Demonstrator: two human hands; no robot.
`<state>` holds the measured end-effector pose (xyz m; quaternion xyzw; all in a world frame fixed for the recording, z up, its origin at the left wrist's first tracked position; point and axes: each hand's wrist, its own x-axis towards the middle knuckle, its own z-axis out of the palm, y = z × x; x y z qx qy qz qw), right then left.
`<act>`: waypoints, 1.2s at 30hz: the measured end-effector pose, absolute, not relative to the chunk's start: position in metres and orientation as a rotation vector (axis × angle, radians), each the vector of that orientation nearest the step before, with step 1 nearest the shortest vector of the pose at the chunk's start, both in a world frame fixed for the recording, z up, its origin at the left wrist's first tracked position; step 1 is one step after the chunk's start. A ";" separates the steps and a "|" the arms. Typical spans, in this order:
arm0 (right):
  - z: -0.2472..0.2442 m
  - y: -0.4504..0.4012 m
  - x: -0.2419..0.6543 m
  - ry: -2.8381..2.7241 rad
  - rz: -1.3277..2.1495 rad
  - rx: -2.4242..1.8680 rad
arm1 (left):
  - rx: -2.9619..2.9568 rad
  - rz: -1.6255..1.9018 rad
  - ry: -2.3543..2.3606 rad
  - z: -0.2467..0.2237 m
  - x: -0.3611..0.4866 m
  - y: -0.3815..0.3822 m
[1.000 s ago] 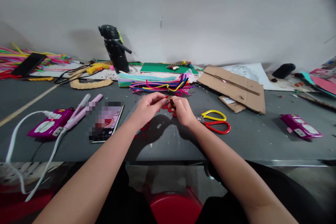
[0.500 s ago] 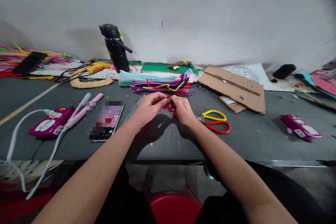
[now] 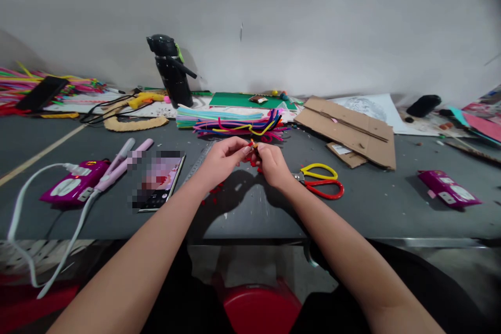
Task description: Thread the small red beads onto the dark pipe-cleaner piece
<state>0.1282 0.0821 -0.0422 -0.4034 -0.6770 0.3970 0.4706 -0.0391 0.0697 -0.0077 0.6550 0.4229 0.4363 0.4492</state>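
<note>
left hand (image 3: 227, 159) is pinching a red bit (image 3: 251, 144), right hand (image 3: 273, 163) gripping something dark (image 3: 255, 150) kinda beside it, in from front table edge (image 3: 391, 242)

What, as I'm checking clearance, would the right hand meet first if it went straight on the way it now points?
Probably the left hand: its fingertips lie just ahead of the right hand, though depth there is unclear.

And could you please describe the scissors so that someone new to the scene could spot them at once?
On the grey table, find the right hand, near the middle of the view. Just to its right, nearer the viewer than the cardboard, lie the scissors. One yellow and one red handle loop set them apart from the plain brown cardboard.
</note>
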 end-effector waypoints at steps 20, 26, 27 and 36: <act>-0.037 0.078 0.129 -1.684 0.951 -0.989 | 1.609 1.081 1.046 -0.007 -0.038 0.068; -0.039 0.077 0.129 -1.693 0.903 -1.005 | 1.610 1.091 1.056 -0.009 -0.039 0.069; -0.039 0.078 0.129 -1.693 0.909 -1.008 | 1.612 1.088 1.059 -0.009 -0.039 0.069; -0.041 0.080 0.128 -1.676 0.929 -0.987 | 1.622 1.095 1.063 -0.008 -0.038 0.067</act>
